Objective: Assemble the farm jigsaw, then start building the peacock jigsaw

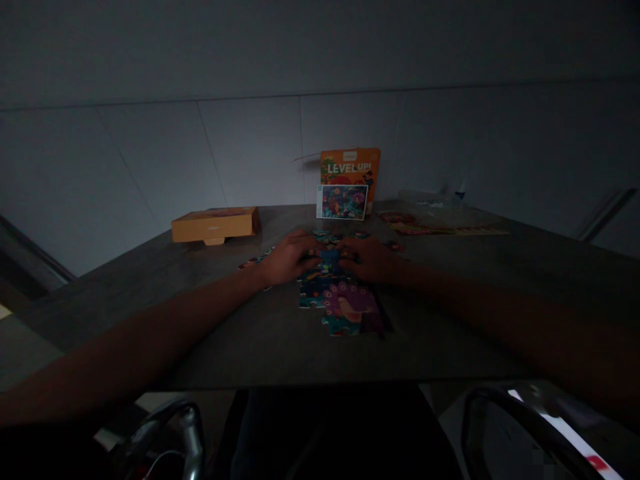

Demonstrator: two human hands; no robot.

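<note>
A partly joined jigsaw puzzle (317,291) lies on the grey table in front of me, with a purple, scalloped figure in its near corner. My left hand (291,259) comes in from the left, its fingers closed at the left edge of a dark blue puzzle piece (330,254). From the other side my right hand (371,260) has its fingertips on the same piece's right edge. The piece sits at the far part of the joined section, and the fingers partly cover it. Loose puzzle pieces (325,235) are scattered behind and beside my hands.
An orange box (215,225) lies at the back left of the table (240,347). A small picture card (342,203) leans on an orange "LEVEL UP!" box (350,167) by the wall. Back right are a flat colourful sheet (440,230) and clear plastic wrapping (430,203). The light is dim.
</note>
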